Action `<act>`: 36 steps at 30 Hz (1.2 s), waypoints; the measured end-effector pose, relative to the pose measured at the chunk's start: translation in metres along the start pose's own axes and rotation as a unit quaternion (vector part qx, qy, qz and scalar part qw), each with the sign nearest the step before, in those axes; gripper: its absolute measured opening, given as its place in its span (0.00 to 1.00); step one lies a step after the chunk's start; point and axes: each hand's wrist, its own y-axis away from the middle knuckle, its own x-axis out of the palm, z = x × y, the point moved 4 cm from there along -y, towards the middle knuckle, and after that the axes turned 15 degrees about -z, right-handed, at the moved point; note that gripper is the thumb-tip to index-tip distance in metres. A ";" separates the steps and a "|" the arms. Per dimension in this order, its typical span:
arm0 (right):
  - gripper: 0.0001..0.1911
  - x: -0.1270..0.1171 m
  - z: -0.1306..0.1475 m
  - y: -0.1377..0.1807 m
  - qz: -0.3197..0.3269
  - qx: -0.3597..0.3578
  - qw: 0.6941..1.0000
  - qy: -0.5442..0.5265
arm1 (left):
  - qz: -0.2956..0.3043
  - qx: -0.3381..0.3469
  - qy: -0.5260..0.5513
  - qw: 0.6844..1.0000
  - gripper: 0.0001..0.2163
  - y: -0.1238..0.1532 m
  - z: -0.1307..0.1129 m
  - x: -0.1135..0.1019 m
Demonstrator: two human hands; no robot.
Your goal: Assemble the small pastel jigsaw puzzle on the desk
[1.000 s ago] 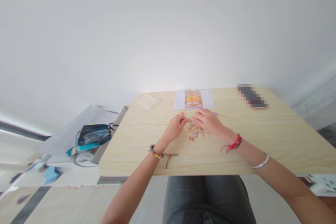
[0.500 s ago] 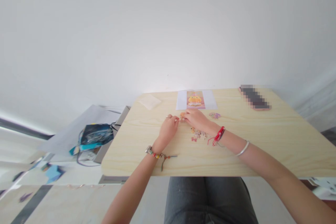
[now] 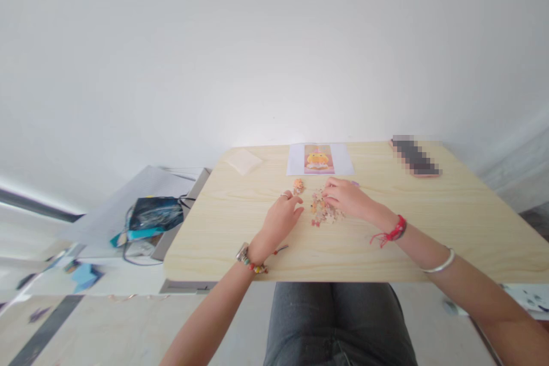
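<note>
A loose pile of small jigsaw puzzle pieces, pink, cream and orange, lies mid-table. My right hand, wearing a red string bracelet, reaches over the pile from the right. Its fingers are pinched together at the pile's upper edge; what is between them is too small to make out. My left hand hovers left of the pile, thumb and fingers apart, holding nothing. Just beyond its fingertips sits a small orange cluster of puzzle pieces. A few purple pieces are partly hidden behind my right hand.
A sheet with a printed yellow cartoon figure lies at the table's back. To its left is a pale, flat packet; a blurred phone rests at the back right. A dark bag lies beyond the table's left edge.
My right hand has moved right, from the orange cluster to the loose pile. My left hand has drawn back slightly toward me, its fingers spreading. The orange cluster is now uncovered.
</note>
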 end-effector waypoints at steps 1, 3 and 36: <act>0.07 -0.001 0.000 0.003 0.011 -0.003 1.000 -0.001 | 0.008 0.003 0.000 1.000 0.08 0.000 -0.004 0.003; 0.08 -0.002 0.000 0.008 0.018 -0.005 1.000 -0.003 | 0.017 0.004 -0.005 1.000 0.08 0.000 -0.013 0.007; 0.08 0.007 0.024 -0.019 -0.049 -0.065 0.997 -0.018 | -0.054 0.003 -0.058 0.997 0.07 -0.007 -0.004 -0.012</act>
